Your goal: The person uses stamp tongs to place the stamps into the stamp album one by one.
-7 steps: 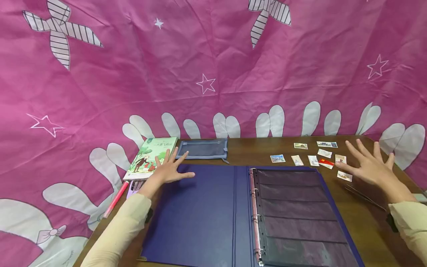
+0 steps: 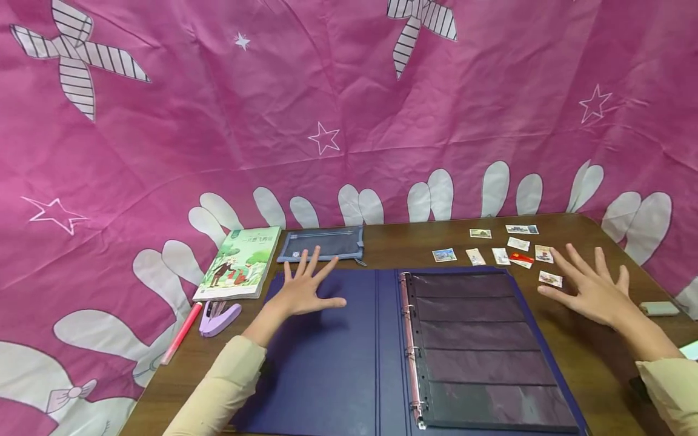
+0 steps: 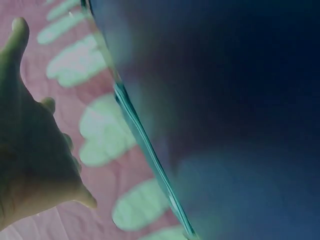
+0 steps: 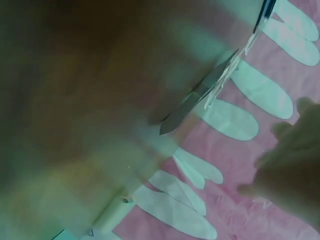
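A blue ring binder [image 2: 349, 339] lies spread on the table, with a clear sheet of strip pockets [image 2: 485, 339] on its rings. My left hand [image 2: 302, 293], fingers spread and holding nothing, hovers over the left cover; its palm also shows in the left wrist view. Above the table, right of the binder, my right hand [image 2: 597, 290] is likewise spread and holds nothing. Near its fingertips lie several stamps, among them a red one [image 2: 521, 258] and a pale one [image 2: 551, 278]. Metal tweezers [image 4: 192, 102] appear in the right wrist view; in the head view the right hand and arm hide them.
At the back left lie a green picture book [image 2: 240, 263] and a mesh zip pouch [image 2: 322, 242]. A purple stapler [image 2: 220, 321] and a red stick-shaped thing [image 2: 182, 333] are by the left edge. Far right is a small pale block [image 2: 658, 309]. A pink curtain [image 2: 349, 91] hangs behind.
The head view has shifted slightly. My left hand has moved right and nearer over the binder cover, uncovering the stapler. My right hand has come a little nearer, and the tweezers are now hidden there.
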`<state>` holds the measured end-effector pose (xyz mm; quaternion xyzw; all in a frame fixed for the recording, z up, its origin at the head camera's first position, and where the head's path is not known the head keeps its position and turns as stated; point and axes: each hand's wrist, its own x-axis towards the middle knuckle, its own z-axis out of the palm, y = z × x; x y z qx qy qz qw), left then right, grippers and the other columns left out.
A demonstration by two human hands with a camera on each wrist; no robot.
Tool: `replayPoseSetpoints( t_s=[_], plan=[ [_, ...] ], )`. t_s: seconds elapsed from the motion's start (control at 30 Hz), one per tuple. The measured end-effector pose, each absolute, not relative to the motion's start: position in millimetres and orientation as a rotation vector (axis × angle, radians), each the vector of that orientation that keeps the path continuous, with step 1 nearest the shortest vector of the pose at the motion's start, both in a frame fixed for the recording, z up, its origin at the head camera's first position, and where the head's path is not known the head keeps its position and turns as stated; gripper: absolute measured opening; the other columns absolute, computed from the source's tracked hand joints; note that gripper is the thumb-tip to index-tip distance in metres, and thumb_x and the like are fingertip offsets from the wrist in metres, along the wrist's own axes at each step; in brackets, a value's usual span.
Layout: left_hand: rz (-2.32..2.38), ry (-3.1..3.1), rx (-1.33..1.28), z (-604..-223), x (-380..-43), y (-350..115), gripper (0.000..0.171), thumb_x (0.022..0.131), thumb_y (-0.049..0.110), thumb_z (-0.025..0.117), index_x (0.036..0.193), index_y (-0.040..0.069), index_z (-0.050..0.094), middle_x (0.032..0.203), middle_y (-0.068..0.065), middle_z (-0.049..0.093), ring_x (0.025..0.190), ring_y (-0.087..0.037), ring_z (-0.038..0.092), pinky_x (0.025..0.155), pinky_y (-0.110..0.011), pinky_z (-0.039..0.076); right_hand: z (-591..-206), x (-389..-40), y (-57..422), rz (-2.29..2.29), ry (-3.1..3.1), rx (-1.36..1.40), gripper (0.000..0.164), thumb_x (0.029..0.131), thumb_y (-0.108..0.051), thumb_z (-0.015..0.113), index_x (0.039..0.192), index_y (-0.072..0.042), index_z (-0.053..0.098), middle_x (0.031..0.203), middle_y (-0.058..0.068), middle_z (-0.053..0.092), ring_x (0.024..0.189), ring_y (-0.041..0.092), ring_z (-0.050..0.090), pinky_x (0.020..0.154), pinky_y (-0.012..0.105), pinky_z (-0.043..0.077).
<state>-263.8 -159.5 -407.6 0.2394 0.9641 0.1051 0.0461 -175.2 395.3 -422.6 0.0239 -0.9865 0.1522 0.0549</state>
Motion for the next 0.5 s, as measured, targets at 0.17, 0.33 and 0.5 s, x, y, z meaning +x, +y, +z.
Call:
replayPoseSetpoints(
  t_s=[0.17,0.33,0.5],
  plan=[
    [0.298,2.878,0.859,-409.4,-254.6,-122.1,0.100,0.071,0.079,0.050,0.147,0.041,-0.003,0.157,-0.003,-0.019,0.144,-0.032,-0.018,0.105,-0.070,-0.010,-431.9,-161.6,391.2,0.515,-3.065,0.157,0.095,0.084,-0.054,0.058,0.149,-0.031,-0.007,0.156,0.021,-0.007,0.131,0.059,-0.020,0.088,0.081,-0.001],
    [0.344,2.785,0.978,-413.1,-250.9,-74.3,0.101,0.072,0.074,0.056,0.145,0.043,-0.008,0.156,-0.003,-0.021,0.144,-0.032,-0.018,0.106,-0.069,-0.008,-445.1,-149.6,400.4,0.535,-3.065,0.240,0.103,0.078,-0.042,0.069,0.151,-0.014,0.002,0.146,0.038,0.017,0.127,0.068,0.006,0.082,0.078,0.021],
    [0.316,2.746,1.036,-418.2,-250.3,-36.1,0.100,0.075,0.068,0.057,0.144,0.043,-0.011,0.156,-0.001,-0.022,0.145,-0.029,-0.019,0.109,-0.066,-0.006,-448.9,-146.4,410.7,0.512,-3.083,0.233,0.081,0.077,-0.036,0.072,0.132,0.011,0.037,0.116,0.043,0.043,0.105,0.060,0.041,0.080,0.066,0.036]
  ],
)
